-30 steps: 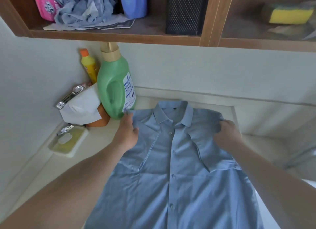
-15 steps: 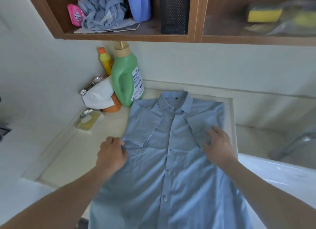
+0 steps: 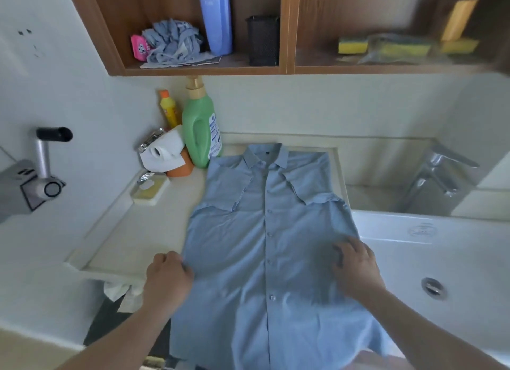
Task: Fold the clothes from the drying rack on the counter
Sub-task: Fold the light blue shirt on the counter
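Note:
A light blue button-up shirt (image 3: 265, 245) lies face up on the cream counter (image 3: 143, 231), collar toward the wall, both short sleeves folded in over the chest. Its lower half hangs past the counter's front edge. My left hand (image 3: 168, 278) is curled at the shirt's left side seam and grips the fabric edge. Over on the right side of the shirt, my right hand (image 3: 356, 267) rests at waist height with its fingers bent down on the cloth. The drying rack is out of view.
A green detergent bottle (image 3: 201, 132), a yellow bottle (image 3: 169, 109), a paper roll (image 3: 162, 151) and a soap dish (image 3: 150, 190) crowd the counter's back left. A white sink (image 3: 430, 259) with a tap (image 3: 438, 173) lies right. A wooden shelf (image 3: 209, 68) hangs overhead.
Both hands have slid down the shirt from the shoulders toward the waist. The view has pulled back, and the sink and tap now show.

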`<state>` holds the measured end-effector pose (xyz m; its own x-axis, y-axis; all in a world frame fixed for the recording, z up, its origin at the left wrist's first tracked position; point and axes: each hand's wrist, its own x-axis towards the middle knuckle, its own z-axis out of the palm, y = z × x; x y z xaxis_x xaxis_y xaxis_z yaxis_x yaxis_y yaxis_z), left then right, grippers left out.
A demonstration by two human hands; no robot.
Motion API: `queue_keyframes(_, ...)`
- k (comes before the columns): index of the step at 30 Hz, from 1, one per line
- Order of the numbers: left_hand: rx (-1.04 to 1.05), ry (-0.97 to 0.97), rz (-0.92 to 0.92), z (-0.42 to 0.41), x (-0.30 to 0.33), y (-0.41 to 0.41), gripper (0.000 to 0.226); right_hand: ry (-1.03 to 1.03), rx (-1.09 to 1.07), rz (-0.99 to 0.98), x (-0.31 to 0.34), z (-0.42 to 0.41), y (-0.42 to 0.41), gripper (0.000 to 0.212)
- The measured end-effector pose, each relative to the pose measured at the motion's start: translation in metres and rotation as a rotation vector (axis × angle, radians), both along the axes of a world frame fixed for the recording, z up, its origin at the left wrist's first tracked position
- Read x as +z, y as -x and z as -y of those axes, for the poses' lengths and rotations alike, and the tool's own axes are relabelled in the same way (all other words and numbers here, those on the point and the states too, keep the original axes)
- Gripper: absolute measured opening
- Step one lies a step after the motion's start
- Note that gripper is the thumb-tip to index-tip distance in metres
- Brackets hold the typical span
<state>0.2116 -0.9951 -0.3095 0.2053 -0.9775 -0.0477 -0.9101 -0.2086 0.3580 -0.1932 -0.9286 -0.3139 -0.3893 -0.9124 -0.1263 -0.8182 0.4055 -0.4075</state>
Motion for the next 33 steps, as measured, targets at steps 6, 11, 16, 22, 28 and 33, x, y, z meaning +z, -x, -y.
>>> queue_keyframes(6, 0.049, 0.064, -0.342, -0.05, -0.012, -0.014, 0.015, 0.065, -0.366, 0.39, 0.002, -0.078, -0.019, 0.061)
queue_keyframes(11, 0.069, -0.047, -0.619, -0.077, -0.019, -0.019, 0.031, 0.067, -0.591, 0.632, 0.0, -0.12, -0.028, 0.058)
queue_keyframes(16, 0.119, -0.172, -0.579, -0.091, -0.026, -0.036, 0.026, 0.043, -0.654, 0.737, -0.003, -0.14, -0.019, 0.07)
queue_keyframes(22, 0.045, -0.099, -0.513, -0.117, -0.009, -0.048, 0.016, 0.161, -0.647, 0.679, 0.003, -0.154, -0.022, 0.039)
queue_keyframes(28, -0.121, -0.28, -0.607, -0.13, 0.008, -0.063, 0.043, 0.133, -0.569, 0.644, -0.008, -0.164, -0.025, 0.038)
queue_keyframes(33, -0.314, -0.232, -0.426, -0.142, 0.017, -0.076, 0.046, 0.141, -0.531, 0.622, -0.008, -0.181, -0.022, 0.05)
